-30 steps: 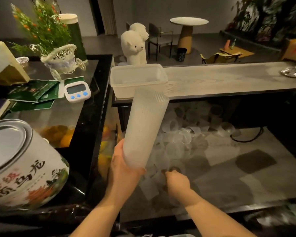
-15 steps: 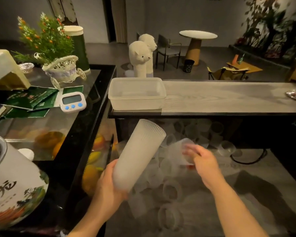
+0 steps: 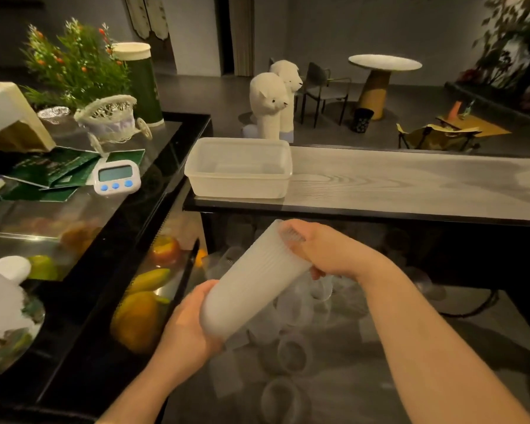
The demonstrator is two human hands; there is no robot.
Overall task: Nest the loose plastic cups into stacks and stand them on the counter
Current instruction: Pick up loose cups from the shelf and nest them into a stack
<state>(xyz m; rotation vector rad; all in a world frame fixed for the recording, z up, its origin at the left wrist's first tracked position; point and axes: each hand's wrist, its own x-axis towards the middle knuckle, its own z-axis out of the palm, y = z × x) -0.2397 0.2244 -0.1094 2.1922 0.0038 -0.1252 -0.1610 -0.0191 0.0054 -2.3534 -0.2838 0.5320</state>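
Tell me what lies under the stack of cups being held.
Under the tilted stack lie loose clear cups, scattered on the lower surface. Cups directly behind the stack and the hands are covered.

Left hand (image 3: 184, 328) gripping low; right hand (image 3: 328, 252) curled above.

Stack of nested cups (image 3: 254, 284): frosted translucent plastic, finely ribbed along the wall. Loose cups (image 3: 291, 353) below: clear thin plastic. Rectangular tub (image 3: 239, 169): milky translucent plastic, smooth. Upper worktop (image 3: 410, 185): pale wood with visible grain, matt. Left display case (image 3: 135, 209): glossy black frame, reflective glass top. Timer (image 3: 116, 178): smooth white plastic. Bear figures (image 3: 268, 102): soft, fuzzy cloth
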